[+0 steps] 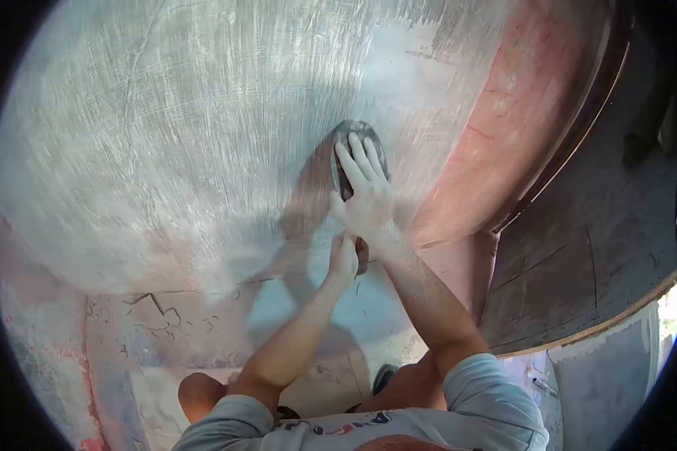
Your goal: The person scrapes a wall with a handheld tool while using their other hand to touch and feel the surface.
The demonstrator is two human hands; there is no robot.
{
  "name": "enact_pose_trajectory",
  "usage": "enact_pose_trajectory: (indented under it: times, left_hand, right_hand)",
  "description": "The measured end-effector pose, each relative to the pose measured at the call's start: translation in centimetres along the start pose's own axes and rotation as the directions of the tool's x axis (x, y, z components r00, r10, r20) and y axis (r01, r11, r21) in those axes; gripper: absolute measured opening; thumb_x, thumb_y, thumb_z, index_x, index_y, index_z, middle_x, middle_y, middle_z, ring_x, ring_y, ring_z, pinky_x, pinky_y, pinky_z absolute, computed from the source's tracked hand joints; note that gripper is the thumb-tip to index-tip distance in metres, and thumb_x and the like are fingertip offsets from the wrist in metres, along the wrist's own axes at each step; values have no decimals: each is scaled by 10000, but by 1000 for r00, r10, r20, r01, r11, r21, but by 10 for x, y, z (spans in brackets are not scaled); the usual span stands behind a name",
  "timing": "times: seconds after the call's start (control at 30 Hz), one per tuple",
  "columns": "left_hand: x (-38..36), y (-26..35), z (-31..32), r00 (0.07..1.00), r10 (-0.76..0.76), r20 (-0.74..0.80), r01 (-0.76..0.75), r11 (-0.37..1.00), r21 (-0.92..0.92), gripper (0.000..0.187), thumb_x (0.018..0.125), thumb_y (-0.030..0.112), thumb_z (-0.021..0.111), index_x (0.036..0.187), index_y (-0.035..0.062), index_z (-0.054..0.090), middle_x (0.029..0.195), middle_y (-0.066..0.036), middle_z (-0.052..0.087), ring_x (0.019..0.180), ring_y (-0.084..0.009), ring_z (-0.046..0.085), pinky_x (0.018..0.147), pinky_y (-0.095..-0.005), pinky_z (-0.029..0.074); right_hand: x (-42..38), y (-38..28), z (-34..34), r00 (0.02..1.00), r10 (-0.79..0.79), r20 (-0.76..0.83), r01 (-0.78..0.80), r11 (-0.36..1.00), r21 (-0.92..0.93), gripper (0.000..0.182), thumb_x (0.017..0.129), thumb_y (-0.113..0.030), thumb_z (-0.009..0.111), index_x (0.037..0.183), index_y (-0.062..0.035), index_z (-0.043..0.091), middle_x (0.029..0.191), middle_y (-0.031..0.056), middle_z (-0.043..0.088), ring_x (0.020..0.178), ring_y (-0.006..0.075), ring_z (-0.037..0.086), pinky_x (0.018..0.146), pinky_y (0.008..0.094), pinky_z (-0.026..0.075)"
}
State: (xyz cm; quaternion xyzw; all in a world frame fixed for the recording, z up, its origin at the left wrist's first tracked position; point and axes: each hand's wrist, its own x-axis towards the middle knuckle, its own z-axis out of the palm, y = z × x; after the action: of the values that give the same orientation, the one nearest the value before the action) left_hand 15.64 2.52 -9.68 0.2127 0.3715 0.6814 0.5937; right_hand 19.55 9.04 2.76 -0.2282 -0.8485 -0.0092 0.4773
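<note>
A dark, elongated oval tool [346, 186] lies against the large pale grey, streaked curved surface [203, 120]. My right hand [368, 197] is spread over the tool, its fingers stretched along the upper part and pressing it to the surface. Just below, near my right wrist, my left hand [344, 255] is closed with its fingers curled round the lower end of something dark, which looks like the tool's handle. My right wrist hides the middle of the tool.
A reddish-pink band [496, 128] curves along the right of the grey surface. Beyond it is a dark panel [557, 263] with a pale edge. Cracked, stained flooring [158, 316] lies below, and my knees show near the bottom.
</note>
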Motion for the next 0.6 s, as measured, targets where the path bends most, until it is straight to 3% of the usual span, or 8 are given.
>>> enact_pose_trajectory:
  times: [0.07, 0.13, 0.23, 0.3, 0.33, 0.4, 0.5, 0.6]
  left_hand:
    - [1, 5, 10, 994, 42, -105, -35, 997, 62, 554, 1124, 513, 430, 711, 153, 507, 537, 23, 417, 391, -91, 337, 388, -313, 176]
    - [30, 46, 49, 961, 129, -243, -173, 970, -169, 498, 1124, 467, 466, 751, 149, 545, 590, 9, 488, 409, -92, 369, 388, -319, 212]
    - [31, 136, 77, 973, 229, 33, -226, 971, -77, 396, 1103, 420, 543, 822, 147, 598, 705, 14, 578, 467, -94, 447, 384, -333, 269]
    - [29, 163, 75, 843, 100, 528, -34, 990, -135, 373, 1092, 410, 553, 836, 144, 612, 699, 9, 584, 466, -108, 453, 385, -342, 291]
    - [22, 155, 83, 845, 96, 527, -29, 991, -133, 373, 1092, 410, 553, 836, 144, 612, 699, 9, 584, 466, -108, 453, 385, -342, 291]
    - [2, 121, 100, 986, 91, -140, -106, 989, -101, 458, 1095, 434, 500, 753, 138, 571, 567, 4, 490, 390, -118, 367, 373, -343, 242]
    - [1, 28, 25, 996, 36, -77, -39, 999, -36, 526, 1104, 426, 439, 682, 127, 532, 499, 1, 427, 350, -122, 325, 354, -341, 205]
    - [-14, 12, 6, 997, 23, -77, -22, 1000, 17, 530, 1108, 412, 425, 672, 127, 527, 498, 1, 427, 349, -121, 337, 344, -341, 210]
  right_hand:
    - [14, -1, -8, 998, -61, -17, 59, 993, -105, 745, 766, -184, 753, 1492, -114, 601, 1621, 178, 490, 1514, 411, 433, 1239, 511, 377]
    - [71, -16, -34, 981, -131, -145, 117, 988, -102, 747, 738, -144, 738, 1473, -81, 620, 1579, 210, 531, 1496, 432, 443, 1243, 503, 368]
    - [150, -26, -62, 960, -147, -240, 128, 988, -91, 710, 765, -148, 729, 1463, -77, 620, 1574, 212, 535, 1479, 433, 462, 1222, 478, 402]
    - [162, -22, -69, 957, -153, -245, 128, 985, -114, 723, 769, -158, 745, 1478, -107, 613, 1580, 191, 535, 1470, 422, 476, 1214, 475, 414]
    - [154, -19, -64, 958, -148, -244, 124, 986, -113, 723, 769, -158, 745, 1478, -107, 613, 1580, 191, 535, 1470, 422, 476, 1214, 475, 414]
    - [119, -12, -45, 971, -125, -205, 95, 984, -148, 733, 786, -229, 777, 1492, -157, 592, 1583, 129, 535, 1503, 357, 442, 1150, 521, 475]
    - [33, -13, -17, 996, -73, -45, 59, 965, -255, 813, 748, -218, 791, 1526, -144, 568, 1632, 135, 488, 1537, 355, 409, 1167, 547, 450]
    - [-6, -12, 3, 997, 48, 59, -47, 999, -23, 842, 737, -207, 777, 1548, -156, 559, 1647, 147, 471, 1535, 364, 420, 1245, 563, 338]
